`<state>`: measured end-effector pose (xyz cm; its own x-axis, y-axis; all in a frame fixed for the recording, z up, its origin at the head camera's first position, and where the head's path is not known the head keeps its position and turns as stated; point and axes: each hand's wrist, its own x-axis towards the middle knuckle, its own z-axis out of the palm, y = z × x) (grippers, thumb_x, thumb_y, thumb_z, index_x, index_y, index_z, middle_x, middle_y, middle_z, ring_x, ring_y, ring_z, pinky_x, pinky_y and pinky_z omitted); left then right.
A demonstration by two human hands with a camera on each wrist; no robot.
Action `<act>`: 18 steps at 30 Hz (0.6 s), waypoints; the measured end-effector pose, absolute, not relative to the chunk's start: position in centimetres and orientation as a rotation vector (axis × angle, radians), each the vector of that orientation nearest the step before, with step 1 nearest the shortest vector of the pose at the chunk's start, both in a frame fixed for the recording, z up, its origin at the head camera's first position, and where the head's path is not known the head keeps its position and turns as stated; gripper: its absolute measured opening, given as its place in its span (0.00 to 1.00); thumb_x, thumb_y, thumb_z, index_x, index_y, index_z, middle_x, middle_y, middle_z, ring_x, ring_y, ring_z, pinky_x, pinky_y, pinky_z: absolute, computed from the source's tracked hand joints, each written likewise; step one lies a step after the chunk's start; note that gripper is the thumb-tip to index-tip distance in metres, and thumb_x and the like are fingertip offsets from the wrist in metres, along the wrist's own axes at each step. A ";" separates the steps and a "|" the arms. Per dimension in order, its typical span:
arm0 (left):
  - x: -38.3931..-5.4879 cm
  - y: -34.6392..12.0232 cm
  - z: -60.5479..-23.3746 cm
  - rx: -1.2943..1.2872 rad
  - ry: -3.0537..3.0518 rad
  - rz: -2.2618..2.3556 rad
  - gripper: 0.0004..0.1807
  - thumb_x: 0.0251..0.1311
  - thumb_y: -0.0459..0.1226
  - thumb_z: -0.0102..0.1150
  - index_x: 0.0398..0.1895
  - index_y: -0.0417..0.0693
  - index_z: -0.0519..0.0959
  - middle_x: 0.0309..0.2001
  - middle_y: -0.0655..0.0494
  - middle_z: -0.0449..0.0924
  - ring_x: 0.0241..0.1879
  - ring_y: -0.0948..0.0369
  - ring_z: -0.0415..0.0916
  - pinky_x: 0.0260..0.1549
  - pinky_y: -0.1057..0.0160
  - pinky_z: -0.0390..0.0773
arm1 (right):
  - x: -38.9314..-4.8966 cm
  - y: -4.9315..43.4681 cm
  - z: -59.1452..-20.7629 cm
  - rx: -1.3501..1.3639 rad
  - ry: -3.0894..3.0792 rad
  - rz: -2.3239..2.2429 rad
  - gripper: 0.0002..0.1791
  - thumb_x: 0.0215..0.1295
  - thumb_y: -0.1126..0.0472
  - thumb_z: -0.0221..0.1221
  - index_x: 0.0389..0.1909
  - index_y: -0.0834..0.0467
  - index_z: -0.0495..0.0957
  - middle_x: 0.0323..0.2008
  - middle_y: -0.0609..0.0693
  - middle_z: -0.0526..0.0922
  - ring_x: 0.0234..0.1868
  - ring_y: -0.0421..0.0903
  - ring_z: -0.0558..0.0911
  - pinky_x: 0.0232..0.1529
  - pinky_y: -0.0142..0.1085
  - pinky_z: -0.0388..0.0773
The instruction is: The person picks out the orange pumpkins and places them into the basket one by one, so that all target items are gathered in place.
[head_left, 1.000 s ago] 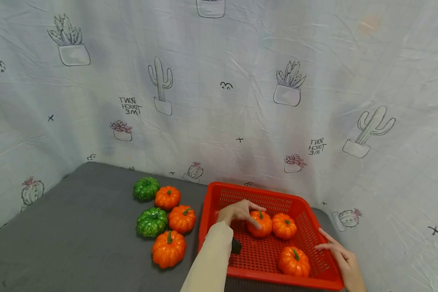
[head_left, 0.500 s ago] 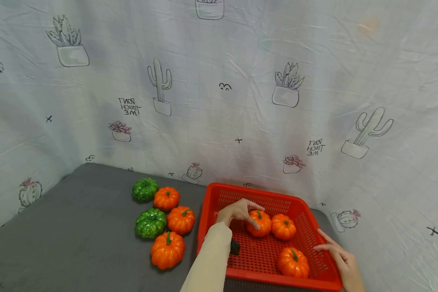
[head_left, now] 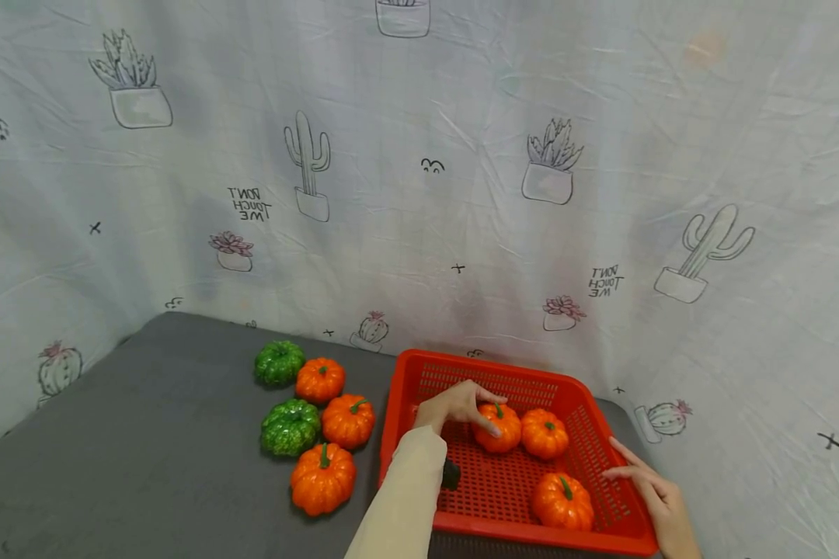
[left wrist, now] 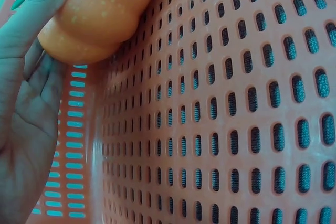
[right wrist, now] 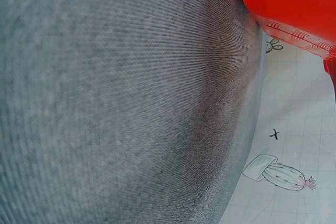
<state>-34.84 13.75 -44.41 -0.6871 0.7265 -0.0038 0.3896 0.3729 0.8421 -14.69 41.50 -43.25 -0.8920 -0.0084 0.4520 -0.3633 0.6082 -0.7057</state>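
Observation:
In the head view, my left hand [head_left: 453, 407] reaches into a red plastic basket [head_left: 489, 527] and holds a small orange pumpkin [head_left: 507, 436] between thumb and fingers. The left wrist view shows that hand close up, fingers against the pumpkin's side, over the slotted basket floor. A second orange pumpkin [head_left: 545, 436] sits right beside the held one. Nearer the front right corner lies a third pumpkin [head_left: 562, 503]. My right hand [head_left: 660, 497] rests on the basket's right rim with fairly straight fingers; the right wrist view shows none of them.
Left of the basket, two green pumpkins [head_left: 290, 428] and three orange pumpkins [head_left: 323, 480] stand grouped on a grey cloth surface [head_left: 147, 450]. A pale curtain [head_left: 391, 256] with cactus drawings hangs behind, close to the basket's back and right side.
Both hands and the pumpkins keep their places. Only a slight shift of the head view shows.

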 end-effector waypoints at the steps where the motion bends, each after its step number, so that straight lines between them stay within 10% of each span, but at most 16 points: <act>1: -34.8 13.8 -44.4 0.975 2.272 1.227 0.30 0.46 0.41 0.75 0.58 0.57 0.80 0.59 0.61 0.76 0.64 0.58 0.65 0.57 0.61 0.71 | -14.7 41.5 -43.3 0.294 -2.433 1.202 0.22 0.77 0.68 0.38 0.40 0.70 0.82 0.62 0.32 0.71 0.59 0.22 0.67 0.48 0.15 0.67; 18: -34.7 14.1 -44.2 0.899 2.200 1.334 0.29 0.43 0.35 0.77 0.54 0.54 0.82 0.55 0.62 0.79 0.62 0.57 0.68 0.57 0.58 0.71 | -14.8 41.8 -43.5 0.282 -2.447 1.140 0.21 0.77 0.67 0.39 0.40 0.66 0.83 0.62 0.35 0.72 0.60 0.22 0.67 0.50 0.15 0.64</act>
